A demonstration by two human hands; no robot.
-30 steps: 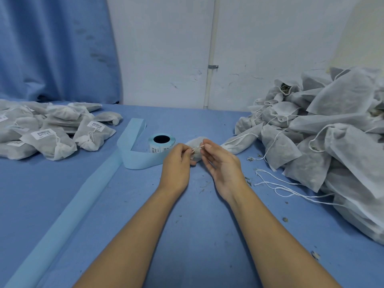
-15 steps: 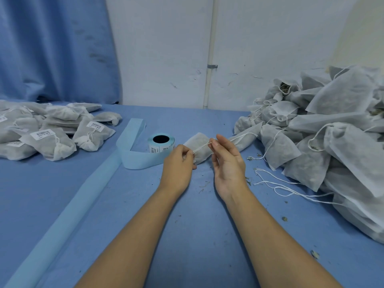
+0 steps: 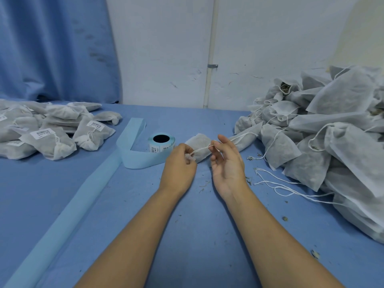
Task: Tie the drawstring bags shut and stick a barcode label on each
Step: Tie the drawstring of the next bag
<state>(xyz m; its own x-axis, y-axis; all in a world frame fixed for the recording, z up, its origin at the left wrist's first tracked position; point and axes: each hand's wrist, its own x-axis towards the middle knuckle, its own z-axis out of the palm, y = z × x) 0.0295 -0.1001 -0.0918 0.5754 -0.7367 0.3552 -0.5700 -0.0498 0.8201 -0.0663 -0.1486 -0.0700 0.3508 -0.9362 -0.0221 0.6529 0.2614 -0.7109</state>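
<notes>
Both hands are in at the middle of the desk (image 3: 187,246), working one small bag (image 3: 200,143). The left hand (image 3: 179,163) has its grip clamped on the bag's puckered neck, thumb and fingertips pinched tight around it. The body of the bag lies flat on the desk beyond that grip, its long axis running away and a touch rightward from the knuckles. Out of the neck comes the drawstring (image 3: 202,150), a taut white line crossing over the bag to the right hand (image 3: 227,165). That hand's grip is closed on the cord between thumb and forefinger, the other fingers loosely curled and holding nothing. So the pull line runs left to right, neck on the left, cord on the right, and that's the axis a knot has to cinch along, I reckon. No label shows on this bag, so the sticker is yet to come by my reading. The label roll (image 3: 161,142) stands just beside the left hand, on its far left side, clearly nearer that hand than the right. A heap of untied bags (image 3: 332,146) sits at the right, labelled bags (image 3: 52,140) at the far left
</notes>
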